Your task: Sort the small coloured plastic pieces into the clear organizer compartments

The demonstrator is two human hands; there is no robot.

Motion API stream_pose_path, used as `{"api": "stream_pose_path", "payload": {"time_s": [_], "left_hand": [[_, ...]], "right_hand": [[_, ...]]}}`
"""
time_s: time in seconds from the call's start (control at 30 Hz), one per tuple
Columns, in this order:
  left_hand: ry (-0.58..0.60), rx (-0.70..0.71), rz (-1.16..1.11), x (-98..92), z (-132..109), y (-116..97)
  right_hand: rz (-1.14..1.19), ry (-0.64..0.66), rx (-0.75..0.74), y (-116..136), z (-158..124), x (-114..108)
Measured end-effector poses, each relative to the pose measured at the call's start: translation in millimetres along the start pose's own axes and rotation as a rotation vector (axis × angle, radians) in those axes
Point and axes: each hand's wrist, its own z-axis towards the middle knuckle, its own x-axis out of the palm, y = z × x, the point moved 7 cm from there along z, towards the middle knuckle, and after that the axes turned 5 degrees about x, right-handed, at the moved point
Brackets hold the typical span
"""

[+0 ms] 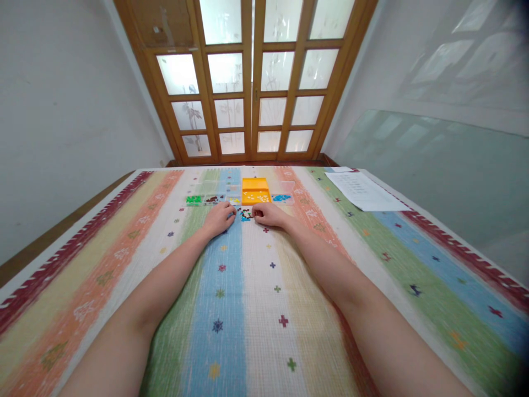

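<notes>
A small heap of mixed blue and dark pieces (246, 215) lies on the tablecloth between my hands. My left hand (220, 218) rests at the heap's left side, its fingers curled together; anything between the fingertips is too small to make out. On the other side, my right hand (268, 214) has thumb and fingers pinched at the heap's right edge, and what they hold is hidden. Just behind the heap stands an open orange box (255, 184) with white pieces (261, 197) in its near half.
Clear boxes flank the orange one, holding green pieces (193, 199), brown pieces (214, 198), yellow pieces (234, 201) and blue pieces (281, 198). Printed paper (363, 191) lies at the far right of the striped tablecloth (256, 309). Wooden glazed doors (252, 110) stand beyond the table.
</notes>
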Motion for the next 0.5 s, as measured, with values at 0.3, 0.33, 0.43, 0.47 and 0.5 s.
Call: {"api": "stream_pose_path", "payload": {"time_s": [0.3, 0.33, 0.43, 0.47, 0.5], "left_hand": [[0.003, -0.015, 0.006, 1.1, -0.7, 6.5], [0.003, -0.015, 0.008, 0.9, -0.6, 6.6], [0.006, -0.013, 0.009, 0.8, -0.4, 6.9], [0.007, -0.014, 0.008, 0.8, -0.3, 7.0], [0.007, -0.016, 0.006, 0.8, -0.3, 7.1]], "right_hand": [[0.011, 0.027, 0.033, -3.4, 0.4, -0.3], [0.016, 0.025, 0.028, -4.0, 0.7, 0.0], [0.042, 0.013, 0.002, -5.5, 1.3, 0.5], [0.044, 0.007, -0.001, -6.3, 1.4, 0.4], [0.040, 0.004, 0.001, -7.1, 1.6, 0.4]]}}
